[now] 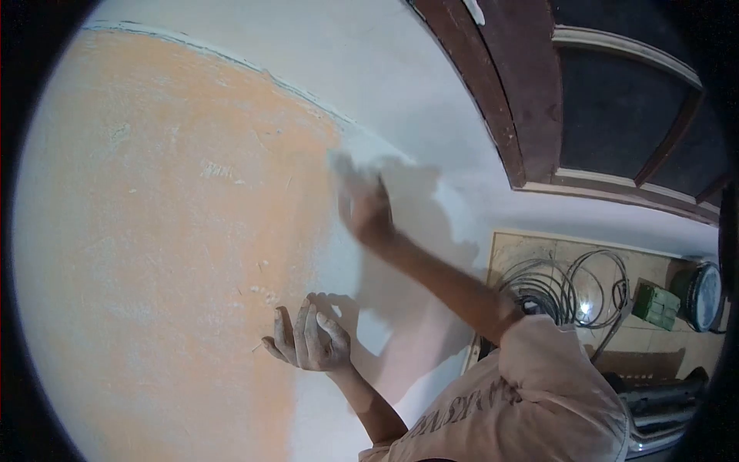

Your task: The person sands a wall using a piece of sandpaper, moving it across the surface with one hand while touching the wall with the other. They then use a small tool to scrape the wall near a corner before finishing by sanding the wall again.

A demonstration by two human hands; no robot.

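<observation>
My right hand, whitened with dust and smeared by motion, is up against the wall where the peach paint meets the white area. Its fingers look closed around something pale at their tips, whose kind I cannot tell. Lower in the head view is my left hand, palm partly showing, its dusty fingers curled and somewhat apart. A thin white stick, cigarette-like, juts out at its fingertips. Pale scuffs and small rough patches mark the peach paint around both hands.
A brown-framed window with dark panes is at upper right. On the tiled floor lie a coiled dark cable, a green box and a round bucket. A ragged crack-like line runs along the paint's upper edge.
</observation>
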